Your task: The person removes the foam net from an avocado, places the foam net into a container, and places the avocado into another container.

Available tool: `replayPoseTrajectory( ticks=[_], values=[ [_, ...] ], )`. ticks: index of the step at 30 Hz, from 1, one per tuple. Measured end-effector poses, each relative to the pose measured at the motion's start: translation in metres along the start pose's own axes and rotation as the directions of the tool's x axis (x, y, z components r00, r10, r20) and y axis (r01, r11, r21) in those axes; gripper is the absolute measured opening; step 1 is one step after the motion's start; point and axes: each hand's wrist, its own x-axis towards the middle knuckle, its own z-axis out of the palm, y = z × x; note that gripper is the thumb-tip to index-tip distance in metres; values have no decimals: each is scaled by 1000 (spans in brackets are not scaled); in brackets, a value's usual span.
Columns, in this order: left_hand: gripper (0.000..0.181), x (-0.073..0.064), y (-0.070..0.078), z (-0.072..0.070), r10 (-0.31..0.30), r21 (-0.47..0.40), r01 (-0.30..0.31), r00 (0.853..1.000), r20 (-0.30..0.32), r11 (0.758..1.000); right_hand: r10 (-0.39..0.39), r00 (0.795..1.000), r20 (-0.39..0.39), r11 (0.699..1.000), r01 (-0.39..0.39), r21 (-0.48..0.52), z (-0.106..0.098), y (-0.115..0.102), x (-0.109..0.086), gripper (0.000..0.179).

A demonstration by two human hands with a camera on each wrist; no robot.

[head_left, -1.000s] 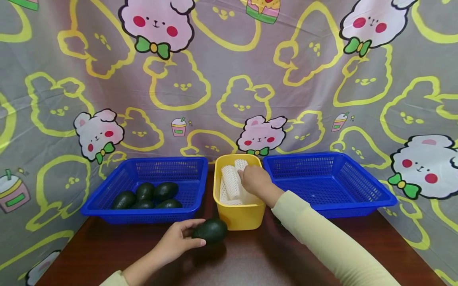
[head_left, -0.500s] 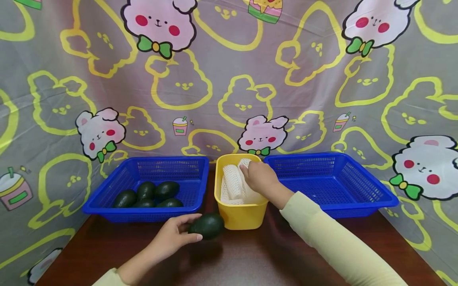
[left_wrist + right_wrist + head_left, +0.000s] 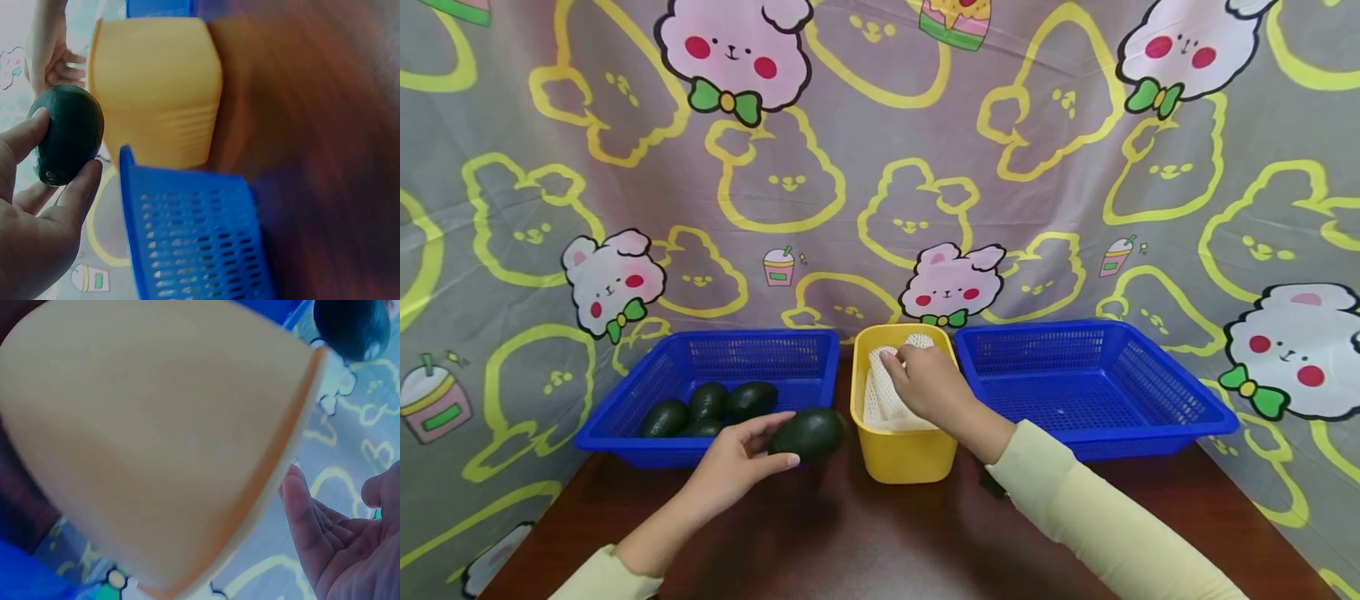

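My left hand holds a dark green avocado by one end, between thumb and fingers, raised above the table. In the left wrist view the same avocado is upright beside the yellow bin. Inside the yellow bin lie several white foam net sleeves. Over the bin's right side reaches my right hand, its thumb near the left sleeve and its fingertips partly hidden. The right wrist view shows this right hand with thumb and fingers apart and nothing between them.
A blue basket at the left holds several avocados. To the right of the bin stands another blue basket with nothing in it. A dark object peeks out under the right sleeve. Behind everything hangs a patterned cloth.
My left hand has carried the avocado up and to the left, away from the bin's front. The right hand shifted right, then back left over the foam sleeves.
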Motion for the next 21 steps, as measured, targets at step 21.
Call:
replayPoseTrajectory(
  ticks=[21],
  values=[
    [65,26,-12,-45,-69,153,100,979,-194,983,-37,979,200,947,-30,319,47,-60,-23,32]
  ],
)
